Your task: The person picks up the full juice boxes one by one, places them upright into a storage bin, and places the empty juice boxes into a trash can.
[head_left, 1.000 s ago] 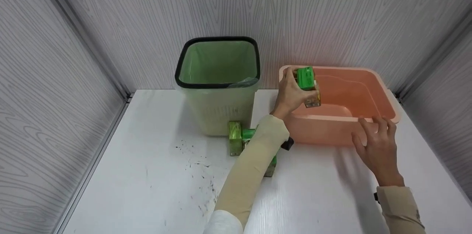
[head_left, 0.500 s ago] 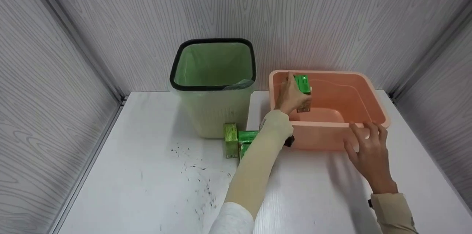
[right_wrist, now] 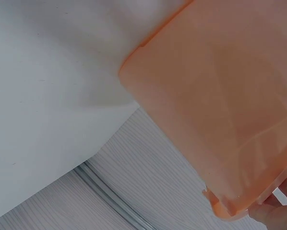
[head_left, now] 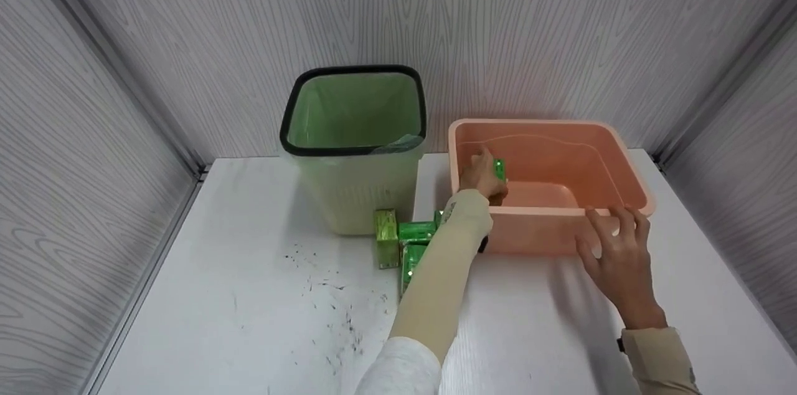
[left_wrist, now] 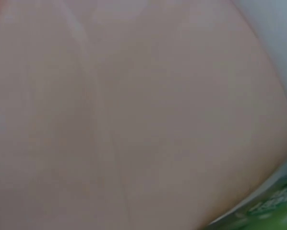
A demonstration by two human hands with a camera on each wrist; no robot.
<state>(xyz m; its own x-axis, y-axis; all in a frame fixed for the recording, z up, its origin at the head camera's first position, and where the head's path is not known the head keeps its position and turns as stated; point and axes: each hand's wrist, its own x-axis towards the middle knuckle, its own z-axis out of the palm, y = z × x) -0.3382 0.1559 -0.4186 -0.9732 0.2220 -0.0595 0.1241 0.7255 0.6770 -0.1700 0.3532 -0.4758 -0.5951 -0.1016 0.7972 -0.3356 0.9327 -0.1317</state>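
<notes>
Left hand point(head_left: 482, 176): we're gripping a small green rectangular carton point(head_left: 500, 167) inside the pink plastic tub point(head_left: 529, 233).
Right hand point(head_left: 622, 261): we're holding the tub's front rim point(head_left: 542, 212).
White table point(head_left: 218, 295): we're seeing other green cartons point(head_left: 387, 239).

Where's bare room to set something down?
Bare: table left of the green bin; table between the left sleeve and right hand; the visible right half inside the pink tub. Crowded: green boxes between bin and sleeve; the tub's left end, where the left hand holds another box.
</notes>
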